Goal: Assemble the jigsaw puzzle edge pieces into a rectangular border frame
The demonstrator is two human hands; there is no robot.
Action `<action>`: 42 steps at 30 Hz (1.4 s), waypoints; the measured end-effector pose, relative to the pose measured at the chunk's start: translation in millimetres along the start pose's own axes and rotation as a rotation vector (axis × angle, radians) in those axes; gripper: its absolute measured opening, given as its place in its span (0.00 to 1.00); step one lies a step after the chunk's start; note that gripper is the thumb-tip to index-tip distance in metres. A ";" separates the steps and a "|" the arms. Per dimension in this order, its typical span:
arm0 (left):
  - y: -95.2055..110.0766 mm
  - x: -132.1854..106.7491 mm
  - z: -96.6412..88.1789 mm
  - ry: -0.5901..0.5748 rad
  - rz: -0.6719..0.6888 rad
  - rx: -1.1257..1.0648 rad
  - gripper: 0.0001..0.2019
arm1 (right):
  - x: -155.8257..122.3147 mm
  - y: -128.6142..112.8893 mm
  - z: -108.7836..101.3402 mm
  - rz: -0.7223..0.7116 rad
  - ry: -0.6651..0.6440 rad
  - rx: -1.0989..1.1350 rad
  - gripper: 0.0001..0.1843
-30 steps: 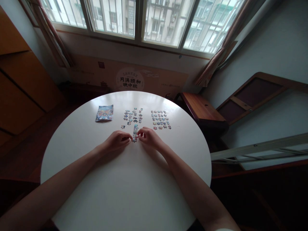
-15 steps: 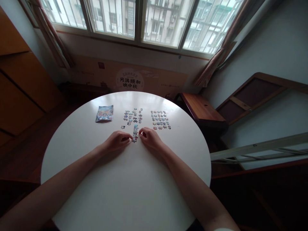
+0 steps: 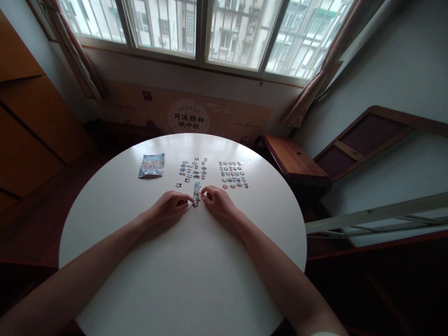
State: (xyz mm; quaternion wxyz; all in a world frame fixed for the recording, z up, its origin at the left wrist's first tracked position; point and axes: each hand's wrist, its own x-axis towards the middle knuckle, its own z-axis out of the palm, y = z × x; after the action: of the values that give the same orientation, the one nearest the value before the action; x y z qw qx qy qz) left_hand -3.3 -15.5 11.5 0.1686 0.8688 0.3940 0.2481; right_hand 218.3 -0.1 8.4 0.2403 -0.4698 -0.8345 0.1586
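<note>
A narrow strip of joined jigsaw pieces lies on the white round table, running away from me. On its left side my left hand rests with curled fingers, the index fingertip and thumb against the strip's near end. To the right, my right hand is curled too, its thumb and index finger close together beside the strip. Whatever those right fingertips may hold is too small to make out. Beyond the strip lies a group of loose jigsaw pieces. Another group of jigsaw pieces sits in rows farther right.
A colourful printed packet lies at the table's back left. One loose piece sits apart, left of the strip. Past the round table's right edge stands a low wooden stand. A barred window is behind.
Hardly anything differs. Both hands stay beside the jigsaw strip, with only a very slight shift of the right fingers; the loose pieces and the packet stay put.
</note>
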 end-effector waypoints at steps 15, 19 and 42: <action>-2.1 -0.1 1.7 -0.062 0.019 0.022 0.15 | 0.6 -3.4 -0.8 -0.041 -0.021 -0.174 0.15; -0.3 1.4 4.7 -0.043 0.123 0.151 0.16 | 0.7 -4.9 -5.4 0.015 0.017 -0.182 0.14; 5.6 1.3 5.1 -0.113 0.166 0.171 0.16 | 1.7 1.9 -0.5 0.105 0.119 -0.141 0.16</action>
State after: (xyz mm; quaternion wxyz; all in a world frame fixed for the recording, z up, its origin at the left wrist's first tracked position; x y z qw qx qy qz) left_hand 3.6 -18.6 10.4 0.0948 0.9222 0.3301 0.1776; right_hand 219.2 2.3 8.3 0.2471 -0.5372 -0.8021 0.0837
